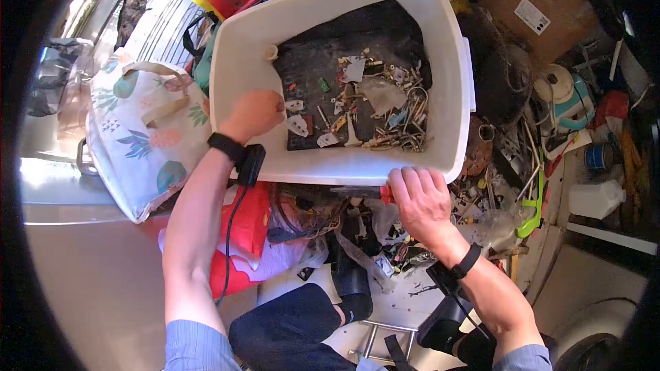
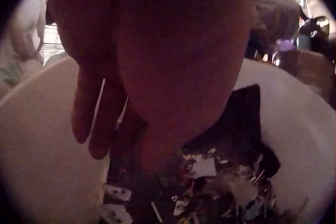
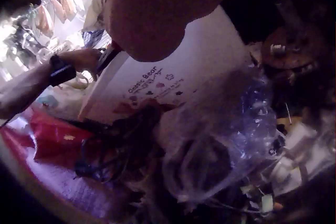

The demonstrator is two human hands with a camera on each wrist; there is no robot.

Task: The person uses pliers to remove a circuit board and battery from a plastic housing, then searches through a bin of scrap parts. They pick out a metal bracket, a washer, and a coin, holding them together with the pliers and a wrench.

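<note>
My left hand [image 1: 254,115] reaches over the near left side of a white plastic bin [image 1: 337,177]. In the left wrist view its fingers [image 2: 105,121] hang down loosely beside the thumb, and no held thing shows. Inside the bin, small metal and plastic scraps [image 1: 405,113] lie heaped on a dark sheet [image 1: 309,45], mostly at the right. White plates [image 1: 298,125] and a green circuit piece [image 1: 324,85] lie nearer the left hand. My right hand [image 1: 421,203], at the near rim, grips red-handled pliers [image 1: 354,192] whose dark head points left along the rim.
A patterned fabric bag [image 1: 148,144] stands left of the bin. Under the near rim are a red bag [image 1: 240,227], cables and clear plastic bags [image 3: 210,145]. Loose scrap, a green plastic piece [image 1: 533,206] and a white jug [image 1: 597,199] are at the right; a cardboard box [image 1: 543,7] stands behind.
</note>
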